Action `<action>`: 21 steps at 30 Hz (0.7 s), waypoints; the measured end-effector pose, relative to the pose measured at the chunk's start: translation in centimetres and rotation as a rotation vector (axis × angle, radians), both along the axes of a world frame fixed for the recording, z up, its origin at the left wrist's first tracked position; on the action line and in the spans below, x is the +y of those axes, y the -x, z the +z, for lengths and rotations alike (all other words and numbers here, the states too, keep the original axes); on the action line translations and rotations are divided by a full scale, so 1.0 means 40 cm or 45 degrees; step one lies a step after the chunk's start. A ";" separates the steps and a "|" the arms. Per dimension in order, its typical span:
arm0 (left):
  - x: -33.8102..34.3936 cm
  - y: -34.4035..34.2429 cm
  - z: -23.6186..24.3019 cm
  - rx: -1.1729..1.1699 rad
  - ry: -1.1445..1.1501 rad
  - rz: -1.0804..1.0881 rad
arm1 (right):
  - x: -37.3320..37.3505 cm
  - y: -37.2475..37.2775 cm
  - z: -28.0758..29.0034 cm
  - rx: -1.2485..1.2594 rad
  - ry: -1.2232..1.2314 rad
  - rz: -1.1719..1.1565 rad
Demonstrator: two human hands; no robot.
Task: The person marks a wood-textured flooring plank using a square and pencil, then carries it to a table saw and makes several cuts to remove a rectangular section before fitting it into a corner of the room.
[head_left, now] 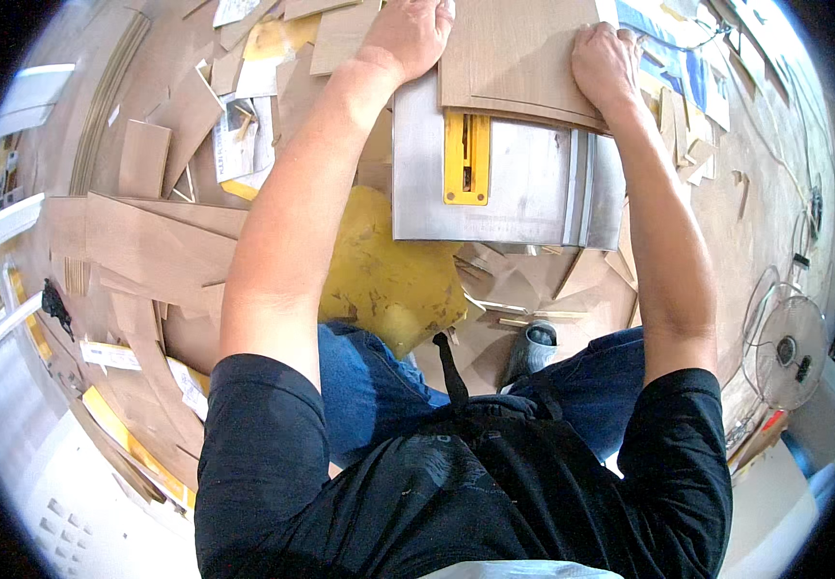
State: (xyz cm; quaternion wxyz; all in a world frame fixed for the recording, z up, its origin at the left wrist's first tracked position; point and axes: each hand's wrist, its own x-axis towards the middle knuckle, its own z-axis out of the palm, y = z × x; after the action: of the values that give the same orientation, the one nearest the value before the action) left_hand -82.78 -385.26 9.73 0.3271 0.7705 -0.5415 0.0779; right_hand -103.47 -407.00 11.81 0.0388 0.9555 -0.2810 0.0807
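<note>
A light brown wooden board (519, 63) lies over the far part of a table saw's grey metal top (523, 207). At the board's left edge my left hand (410, 37) is closed, its fingertips partly cut off by the upper edge of the picture. My right hand (610, 66) grips the right edge with curled fingers, some of them hidden. Just on the near side of the board shows the saw's yellow slotted insert (466, 159). A metal rail (576, 188) runs along the right part of the saw top. I cannot make out the blade.
Offcuts and planks (162, 236) litter the floor on the left. A worn yellow surface (383, 275) lies between my left arm and the saw. On the right stand a round wire-caged fan (789, 352) and loose cables (774, 154). My shoe (531, 352) is below the saw.
</note>
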 end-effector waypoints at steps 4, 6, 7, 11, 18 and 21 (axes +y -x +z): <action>0.011 0.004 0.008 0.023 -0.011 0.020 | 0.047 -0.011 0.033 -0.117 -0.139 -0.062; 0.015 0.004 0.009 0.019 -0.005 0.019 | 0.060 -0.012 0.048 -0.135 -0.172 -0.097; 0.009 0.007 0.013 0.011 -0.017 0.007 | 0.053 -0.006 0.029 -0.189 -0.165 -0.129; 0.009 0.019 0.019 0.071 -0.057 0.002 | 0.041 0.004 0.013 -0.229 -0.213 -0.124; 0.015 0.016 0.007 0.047 -0.027 0.011 | 0.082 0.002 0.063 -0.207 -0.296 -0.195; 0.015 0.013 0.008 0.061 -0.034 -0.003 | 0.074 -0.002 0.058 -0.192 -0.275 -0.166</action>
State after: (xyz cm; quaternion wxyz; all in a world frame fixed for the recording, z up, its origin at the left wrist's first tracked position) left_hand -83.29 -384.66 10.04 0.3297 0.7758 -0.5354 0.0521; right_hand -103.40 -404.05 14.12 -0.0805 0.9250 -0.3517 0.1190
